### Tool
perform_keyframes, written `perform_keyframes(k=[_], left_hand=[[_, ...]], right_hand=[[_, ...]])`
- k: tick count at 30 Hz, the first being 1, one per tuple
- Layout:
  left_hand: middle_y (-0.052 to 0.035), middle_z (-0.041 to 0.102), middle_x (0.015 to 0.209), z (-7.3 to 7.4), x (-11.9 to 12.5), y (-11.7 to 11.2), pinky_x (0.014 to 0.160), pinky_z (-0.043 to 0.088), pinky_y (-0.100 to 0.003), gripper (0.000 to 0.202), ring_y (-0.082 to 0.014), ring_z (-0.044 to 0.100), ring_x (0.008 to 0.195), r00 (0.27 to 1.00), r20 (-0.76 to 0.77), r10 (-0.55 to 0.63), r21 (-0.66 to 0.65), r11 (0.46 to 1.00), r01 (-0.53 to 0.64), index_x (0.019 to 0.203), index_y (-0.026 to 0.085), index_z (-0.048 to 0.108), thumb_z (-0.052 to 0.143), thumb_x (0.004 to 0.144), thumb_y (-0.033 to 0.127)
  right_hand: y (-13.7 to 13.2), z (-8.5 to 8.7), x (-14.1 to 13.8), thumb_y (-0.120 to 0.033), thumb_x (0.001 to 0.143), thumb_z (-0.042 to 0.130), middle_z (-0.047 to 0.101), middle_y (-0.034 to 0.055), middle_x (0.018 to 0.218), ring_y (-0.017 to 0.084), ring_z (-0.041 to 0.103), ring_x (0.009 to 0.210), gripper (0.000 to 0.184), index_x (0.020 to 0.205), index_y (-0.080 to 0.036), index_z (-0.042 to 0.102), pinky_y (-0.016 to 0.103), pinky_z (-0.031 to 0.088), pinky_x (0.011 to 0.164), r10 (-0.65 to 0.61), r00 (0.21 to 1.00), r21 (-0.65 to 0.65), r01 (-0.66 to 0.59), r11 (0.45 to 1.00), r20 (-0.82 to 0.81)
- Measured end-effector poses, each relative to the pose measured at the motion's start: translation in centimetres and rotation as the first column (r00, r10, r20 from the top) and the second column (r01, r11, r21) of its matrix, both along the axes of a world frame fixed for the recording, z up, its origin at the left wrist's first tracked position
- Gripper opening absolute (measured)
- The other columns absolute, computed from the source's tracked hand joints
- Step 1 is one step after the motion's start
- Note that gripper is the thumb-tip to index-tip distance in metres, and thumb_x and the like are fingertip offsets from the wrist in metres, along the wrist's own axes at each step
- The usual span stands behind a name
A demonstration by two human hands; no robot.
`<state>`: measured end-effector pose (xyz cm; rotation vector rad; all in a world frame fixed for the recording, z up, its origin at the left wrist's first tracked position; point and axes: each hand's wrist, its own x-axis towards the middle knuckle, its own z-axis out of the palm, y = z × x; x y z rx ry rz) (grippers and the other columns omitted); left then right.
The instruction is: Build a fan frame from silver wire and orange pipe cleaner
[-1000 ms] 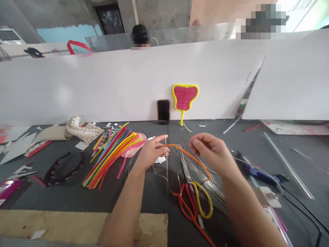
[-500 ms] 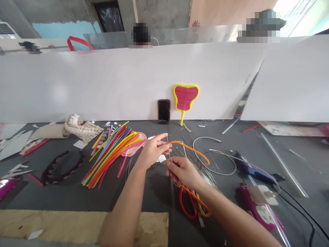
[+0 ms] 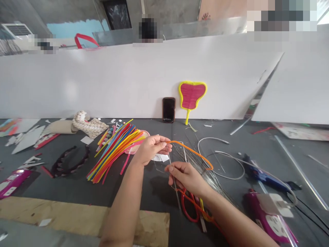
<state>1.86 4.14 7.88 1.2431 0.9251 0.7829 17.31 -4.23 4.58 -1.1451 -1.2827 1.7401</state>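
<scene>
My left hand [image 3: 156,148] has its fingers closed on one end of a bent orange pipe cleaner [image 3: 191,149], which arches to the right. Just below it, my right hand [image 3: 186,175] pinches a thin metal wire [image 3: 177,196] that runs between the hands and down past the right fingers. Another orange length [image 3: 191,198] passes under the right hand and wrist. Red-handled scissors [image 3: 189,214] lie partly hidden below that hand. Behind it, a bundle of loose thin wires [image 3: 205,175] spreads over the dark table.
Left of my hands lie colourful pipe cleaners [image 3: 113,154] and a dark headband [image 3: 70,163]. A phone [image 3: 169,109] and a yellow-edged fan [image 3: 192,96] lean on the white board [image 3: 123,79]. To the right are a blue glue gun [image 3: 264,176], a purple power strip [image 3: 267,219] and coiled wire [image 3: 240,176].
My left index finger, stretched out before, has curled in around the orange pipe cleaner. The wire below my right hand now slants to the right. The whole view has shifted slightly.
</scene>
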Motion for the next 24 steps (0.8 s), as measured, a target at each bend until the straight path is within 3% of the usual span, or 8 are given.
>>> perform_keyframes(k=[6, 13, 24], left_hand=[[-0.0104, 0.069, 0.089, 0.16, 0.42, -0.22, 0.070, 0.055, -0.032, 0.029, -0.0183, 0.066, 0.077, 0.999, -0.038, -0.011, -0.003, 1.000, 0.011, 0.096, 0.012, 0.061, 0.065, 0.075, 0.031], [-0.0125, 0.069, 0.094, 0.14, 0.61, -0.13, 0.068, 0.055, -0.032, 0.026, -0.0185, 0.067, 0.077, 1.000, 0.024, -0.016, -0.078, 0.997, 0.018, 0.095, 0.013, 0.054, 0.063, 0.077, 0.030], [-0.0141, 0.070, 0.093, 0.36, 0.48, -0.11, 0.067, 0.055, -0.031, 0.020, -0.0202, 0.068, 0.078, 0.994, 0.108, -0.007, -0.126, 0.992, 0.021, 0.094, 0.011, 0.056, 0.059, 0.081, 0.026]], right_hand=[[1.10, 0.70, -0.17, -0.043, 0.083, 0.047, 0.056, -0.0042, 0.052, 0.005, 0.033, 0.036, 0.030, 0.092, -0.016, 0.055, 0.017, 0.026, 0.036, -0.109, 0.994, 0.039, 0.110, 0.993, -0.014], [0.84, 0.92, 0.37, -0.039, 0.085, 0.045, 0.055, -0.0039, 0.051, 0.006, 0.034, 0.036, 0.026, 0.089, -0.017, 0.057, 0.017, 0.029, 0.037, -0.134, 0.988, 0.109, 0.126, 0.986, 0.077], [0.88, 0.60, 0.45, -0.039, 0.086, 0.043, 0.055, -0.0022, 0.053, 0.006, 0.037, 0.039, 0.030, 0.092, -0.015, 0.059, 0.017, 0.030, 0.038, -0.147, 0.983, 0.158, 0.129, 0.979, 0.111]])
